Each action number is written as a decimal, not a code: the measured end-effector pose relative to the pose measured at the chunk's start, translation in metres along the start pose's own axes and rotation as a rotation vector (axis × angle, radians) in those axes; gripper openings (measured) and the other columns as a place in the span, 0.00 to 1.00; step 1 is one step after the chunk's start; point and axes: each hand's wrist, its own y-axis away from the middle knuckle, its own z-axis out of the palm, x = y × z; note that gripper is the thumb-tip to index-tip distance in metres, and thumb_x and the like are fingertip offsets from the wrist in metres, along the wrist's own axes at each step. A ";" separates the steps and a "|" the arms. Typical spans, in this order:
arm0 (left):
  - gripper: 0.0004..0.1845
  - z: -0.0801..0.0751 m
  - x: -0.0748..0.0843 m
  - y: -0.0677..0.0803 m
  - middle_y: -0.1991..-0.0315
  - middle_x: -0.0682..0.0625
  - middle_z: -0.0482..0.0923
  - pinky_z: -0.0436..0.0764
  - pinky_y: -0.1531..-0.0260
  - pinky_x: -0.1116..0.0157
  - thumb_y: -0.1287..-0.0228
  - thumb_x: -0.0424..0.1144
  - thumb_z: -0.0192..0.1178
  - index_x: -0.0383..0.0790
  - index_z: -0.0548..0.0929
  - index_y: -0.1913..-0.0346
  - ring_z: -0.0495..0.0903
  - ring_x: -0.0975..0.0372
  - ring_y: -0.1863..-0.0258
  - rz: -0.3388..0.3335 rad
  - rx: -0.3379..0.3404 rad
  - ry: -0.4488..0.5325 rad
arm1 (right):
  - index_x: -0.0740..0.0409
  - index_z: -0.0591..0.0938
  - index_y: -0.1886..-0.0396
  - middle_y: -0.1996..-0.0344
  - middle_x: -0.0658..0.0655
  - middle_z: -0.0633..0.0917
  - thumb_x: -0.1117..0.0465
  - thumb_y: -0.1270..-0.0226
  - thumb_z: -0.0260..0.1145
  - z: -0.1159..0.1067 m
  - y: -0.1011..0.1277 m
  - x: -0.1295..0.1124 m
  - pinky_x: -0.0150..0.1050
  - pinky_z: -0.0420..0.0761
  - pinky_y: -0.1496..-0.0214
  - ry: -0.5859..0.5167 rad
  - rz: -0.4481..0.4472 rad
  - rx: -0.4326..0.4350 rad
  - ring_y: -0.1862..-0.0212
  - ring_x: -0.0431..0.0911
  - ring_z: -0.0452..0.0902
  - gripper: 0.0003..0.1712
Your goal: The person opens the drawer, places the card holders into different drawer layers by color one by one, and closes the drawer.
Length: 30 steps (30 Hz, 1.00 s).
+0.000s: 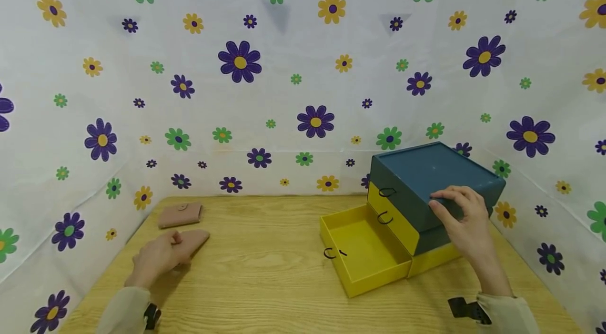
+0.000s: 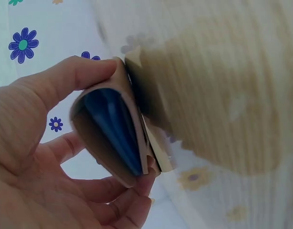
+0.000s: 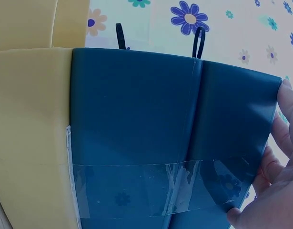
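"Head view first: where is the wallet point(image 1: 196, 242), and what has hold of it?"

"Over the left part of the wooden table point(image 1: 265, 265); the left hand point(image 1: 157, 256) pinches it between thumb and fingers; whether its lower edge touches the wood, I can't fairly tell from here."

"And from the left wrist?"

"There it shows end-on, bowed open, with a dark blue inside; the thumb lies on one side, fingers on the other."

"Anything near it?"

"A second wallet point(image 1: 180, 215), also pinkish, lies flat on the table just beyond, with a snap tab on its far edge."

"What of the right hand point(image 1: 466, 215)?"

"Well apart from both wallets; it rests at the upper edge of the blue-topped drawer box point(image 1: 437, 165), fingers spread fairly wide; clear tape point(image 3: 127, 191) crosses the box's blue side."

"And the drawers?"

"The lowest, a yellow drawer point(image 1: 379, 283), stands pulled out, a black loop point(image 1: 329, 253) on its front; the two above sit pushed in; a flowered sheet point(image 1: 284, 63) rises behind."
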 end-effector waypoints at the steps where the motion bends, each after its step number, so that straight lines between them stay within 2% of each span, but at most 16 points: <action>1: 0.30 0.000 0.000 0.000 0.46 0.33 0.77 0.69 0.65 0.44 0.51 0.51 0.72 0.41 0.74 0.48 0.76 0.37 0.56 -0.003 0.006 0.009 | 0.65 0.83 0.56 0.51 0.62 0.74 0.66 0.33 0.66 0.000 0.000 0.000 0.70 0.53 0.39 -0.001 -0.002 0.002 0.37 0.62 0.57 0.09; 8: 0.31 -0.004 0.006 -0.001 0.42 0.32 0.75 0.66 0.63 0.43 0.47 0.56 0.70 0.43 0.76 0.43 0.74 0.35 0.54 -0.012 0.014 0.028 | 0.65 0.84 0.56 0.51 0.61 0.74 0.65 0.33 0.66 -0.001 -0.001 -0.002 0.69 0.55 0.40 0.004 0.002 -0.010 0.37 0.62 0.57 0.09; 14: 0.32 -0.005 0.019 -0.003 0.40 0.31 0.75 0.67 0.63 0.45 0.46 0.59 0.68 0.45 0.81 0.41 0.75 0.33 0.49 -0.005 0.072 0.043 | 0.65 0.83 0.55 0.50 0.62 0.74 0.65 0.32 0.65 -0.001 -0.001 -0.001 0.70 0.53 0.39 0.004 0.006 -0.008 0.36 0.62 0.56 0.10; 17: 0.32 -0.002 0.025 -0.005 0.41 0.31 0.76 0.72 0.56 0.43 0.44 0.57 0.69 0.41 0.82 0.41 0.75 0.35 0.47 0.026 0.076 0.091 | 0.65 0.84 0.56 0.51 0.62 0.74 0.65 0.33 0.66 -0.001 -0.001 -0.001 0.70 0.53 0.39 0.004 0.006 0.000 0.36 0.62 0.57 0.09; 20: 0.31 0.003 0.029 -0.007 0.44 0.31 0.79 0.77 0.54 0.48 0.43 0.52 0.69 0.35 0.82 0.42 0.79 0.42 0.52 0.064 0.075 0.137 | 0.65 0.83 0.56 0.51 0.61 0.74 0.66 0.33 0.66 0.000 -0.001 -0.001 0.69 0.54 0.40 0.008 -0.004 -0.003 0.37 0.62 0.57 0.09; 22: 0.30 0.006 0.032 -0.008 0.50 0.33 0.82 0.79 0.60 0.56 0.42 0.49 0.69 0.32 0.81 0.42 0.80 0.49 0.58 0.095 0.076 0.166 | 0.65 0.83 0.56 0.52 0.61 0.74 0.66 0.33 0.66 0.000 -0.001 -0.001 0.68 0.55 0.40 0.011 -0.009 -0.005 0.37 0.62 0.58 0.09; 25: 0.28 0.011 0.039 -0.008 0.59 0.38 0.86 0.73 0.70 0.63 0.41 0.47 0.68 0.33 0.81 0.42 0.76 0.55 0.67 0.126 0.092 0.192 | 0.65 0.83 0.56 0.52 0.61 0.74 0.66 0.33 0.66 0.000 -0.001 0.000 0.67 0.55 0.40 0.012 -0.013 -0.005 0.37 0.61 0.58 0.09; 27: 0.28 0.013 0.044 -0.008 0.59 0.37 0.85 0.74 0.71 0.63 0.41 0.47 0.68 0.34 0.81 0.41 0.77 0.55 0.66 0.153 0.103 0.218 | 0.65 0.84 0.56 0.52 0.61 0.74 0.66 0.34 0.66 0.000 -0.001 0.000 0.67 0.55 0.40 0.012 -0.012 -0.002 0.37 0.61 0.58 0.09; 30: 0.27 0.018 0.052 -0.007 0.49 0.34 0.83 0.80 0.62 0.56 0.40 0.47 0.67 0.36 0.81 0.41 0.80 0.51 0.57 0.183 0.117 0.258 | 0.65 0.84 0.56 0.52 0.61 0.74 0.66 0.33 0.66 0.000 0.000 0.000 0.68 0.54 0.40 0.012 -0.009 -0.003 0.37 0.61 0.58 0.09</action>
